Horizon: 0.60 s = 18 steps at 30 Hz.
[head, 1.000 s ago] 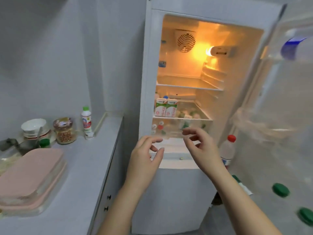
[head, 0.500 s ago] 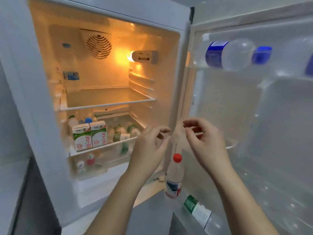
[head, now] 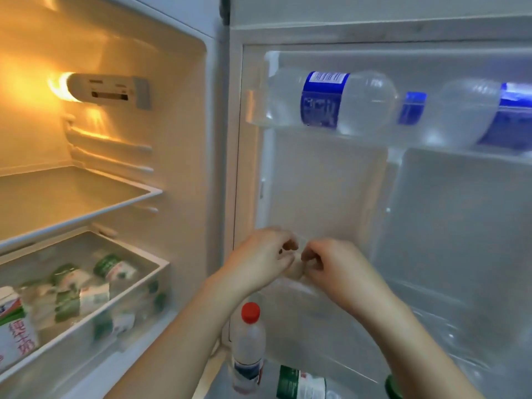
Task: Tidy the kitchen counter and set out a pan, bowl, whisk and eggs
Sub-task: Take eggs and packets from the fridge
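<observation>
White open fridge door (head: 331, 197) | left hand (head: 259, 260), right hand (head: 342, 272) at 6 o'clock | grips pinch small pale object (head: 296, 273)

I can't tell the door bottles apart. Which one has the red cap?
The upright bottle low in the door, below the left hand; the blue-labelled bottle up top lies sideways with a blue cap.

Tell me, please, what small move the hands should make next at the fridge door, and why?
Probably draw the small pale thing gently toward the body, clear of the fridge door. The left hand and right hand both pinch it with curled fingers, close against the door. It is blurred, so I cannot tell whether it is an egg, which the task needs.
</observation>
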Tool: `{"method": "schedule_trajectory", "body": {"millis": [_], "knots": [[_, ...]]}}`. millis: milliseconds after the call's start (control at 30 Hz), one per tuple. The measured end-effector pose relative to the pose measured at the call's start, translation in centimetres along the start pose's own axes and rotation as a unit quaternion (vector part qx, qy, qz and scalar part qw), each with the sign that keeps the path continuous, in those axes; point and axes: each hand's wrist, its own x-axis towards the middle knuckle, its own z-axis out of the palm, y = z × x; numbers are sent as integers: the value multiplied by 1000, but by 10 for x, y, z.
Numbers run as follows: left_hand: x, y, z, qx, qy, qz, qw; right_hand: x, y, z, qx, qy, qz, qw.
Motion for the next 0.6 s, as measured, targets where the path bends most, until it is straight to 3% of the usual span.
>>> {"method": "schedule_trajectory", "body": {"millis": [400, 600], "knots": [[14, -1, -5, -10, -108, 36, 993, -4, -1, 1, -117, -61, 24, 991], [16, 2, -11, -19, -156, 13, 987, -1, -4, -1, -136, -84, 27, 987]]}}
